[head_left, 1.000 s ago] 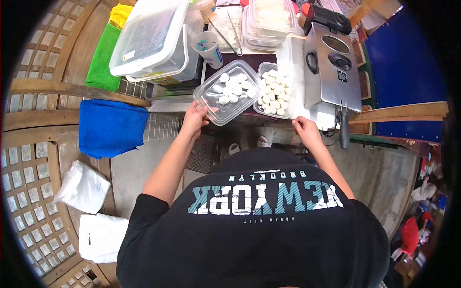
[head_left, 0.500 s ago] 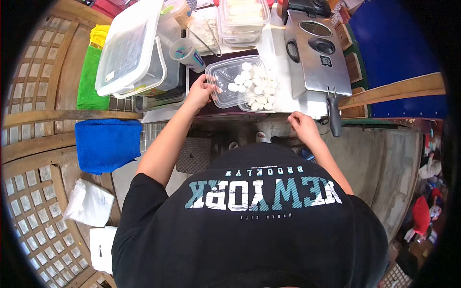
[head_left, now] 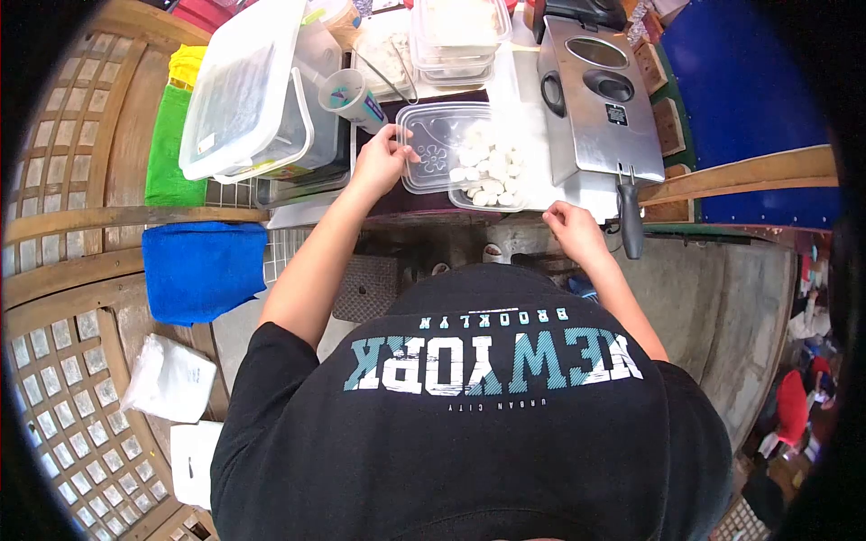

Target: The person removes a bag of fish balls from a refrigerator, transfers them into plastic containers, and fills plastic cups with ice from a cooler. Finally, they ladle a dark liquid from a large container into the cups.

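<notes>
My left hand pinches the left edge of a clear, shallow plastic container with an embossed pattern in its base. White balls sit toward its right side, where it overlaps a second clear container holding more white balls. Glare blurs the border between the two. My right hand hangs at the table's front edge, just right of the containers, its fingers curled together with nothing visible in them. A printed plastic cup stands just beyond my left hand.
A large lidded bin stands at the left. Stacked clear containers and metal tongs lie farther back. On the right is a steel fryer, its black-handled basket jutting past the table edge. Coloured towels hang at the left.
The clear container in my left hand has levelled out somewhat, and the white balls have shifted right. My left hand has turned slightly; my right hand has barely moved.
</notes>
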`<state>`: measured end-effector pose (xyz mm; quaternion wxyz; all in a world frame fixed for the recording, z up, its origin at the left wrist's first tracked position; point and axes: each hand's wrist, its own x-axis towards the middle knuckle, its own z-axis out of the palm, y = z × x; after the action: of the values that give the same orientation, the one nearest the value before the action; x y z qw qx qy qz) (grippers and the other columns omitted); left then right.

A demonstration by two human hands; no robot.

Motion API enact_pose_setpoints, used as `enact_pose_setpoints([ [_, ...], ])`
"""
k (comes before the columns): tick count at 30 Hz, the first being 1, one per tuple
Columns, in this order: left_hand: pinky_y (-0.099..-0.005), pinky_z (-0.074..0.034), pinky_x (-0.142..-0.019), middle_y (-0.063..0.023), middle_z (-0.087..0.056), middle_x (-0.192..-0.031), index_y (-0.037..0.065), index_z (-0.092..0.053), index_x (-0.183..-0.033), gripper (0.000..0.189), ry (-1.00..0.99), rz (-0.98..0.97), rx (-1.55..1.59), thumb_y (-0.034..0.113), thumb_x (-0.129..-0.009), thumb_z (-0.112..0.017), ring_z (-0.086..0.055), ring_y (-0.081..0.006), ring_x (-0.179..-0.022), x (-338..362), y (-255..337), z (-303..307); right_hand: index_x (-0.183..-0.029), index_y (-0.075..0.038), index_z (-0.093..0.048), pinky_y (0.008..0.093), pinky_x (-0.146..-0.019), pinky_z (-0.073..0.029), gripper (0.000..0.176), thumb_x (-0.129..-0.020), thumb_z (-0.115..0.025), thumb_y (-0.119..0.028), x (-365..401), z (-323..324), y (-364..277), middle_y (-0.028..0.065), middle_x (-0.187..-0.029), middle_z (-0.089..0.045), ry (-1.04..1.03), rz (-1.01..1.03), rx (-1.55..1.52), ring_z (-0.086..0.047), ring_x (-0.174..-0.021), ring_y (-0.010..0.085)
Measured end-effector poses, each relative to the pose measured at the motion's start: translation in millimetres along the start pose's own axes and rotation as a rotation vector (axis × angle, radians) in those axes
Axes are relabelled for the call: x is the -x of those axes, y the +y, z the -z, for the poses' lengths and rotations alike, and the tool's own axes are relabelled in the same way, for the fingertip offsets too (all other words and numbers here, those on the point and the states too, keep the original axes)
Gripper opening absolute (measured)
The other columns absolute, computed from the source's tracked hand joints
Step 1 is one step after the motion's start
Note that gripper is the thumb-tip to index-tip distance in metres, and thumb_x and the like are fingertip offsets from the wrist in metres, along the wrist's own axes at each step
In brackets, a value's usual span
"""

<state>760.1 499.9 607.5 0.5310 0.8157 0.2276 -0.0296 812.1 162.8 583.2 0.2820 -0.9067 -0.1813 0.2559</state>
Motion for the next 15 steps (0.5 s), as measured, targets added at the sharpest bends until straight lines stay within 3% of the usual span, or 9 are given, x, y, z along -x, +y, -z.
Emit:
enact_pose_setpoints([
  [8,-0.0218,-0.04,-0.047,-0.0035,-0.066,-0.078,0.006,-0.051,-0.112,0.022,0.072,-0.038,-0.01,0.007,-0.089,-0.048,-0.052,-0.0072,-0.054,-0.2,0.2,1.5,-0.089,-0.002,-0.062,0.042,-0.071,-0.047,0.025,-0.083,-0.056,-0.025,-5.3,9.4,-19.6,0.0202,-0.078,-0.063,-0.029,0.023,0.003,-0.061,-0.078,0.0363],
  [15,-0.0301,-0.046,-0.064,-0.0072,-0.064,-0.073,0.003,-0.052,-0.111,0.023,0.196,-0.269,-0.162,0.014,-0.092,-0.044,-0.059,-0.0158,-0.064,2.6,8.9,4.0,-0.089,-0.001,-0.062,0.0428,-0.071,-0.046,0.025,-0.083,-0.055,-0.024,-5.6,25.3,-40.9,0.0206,-0.078,-0.063,-0.003,0.08,0.033,-0.061,-0.078,0.0365],
])
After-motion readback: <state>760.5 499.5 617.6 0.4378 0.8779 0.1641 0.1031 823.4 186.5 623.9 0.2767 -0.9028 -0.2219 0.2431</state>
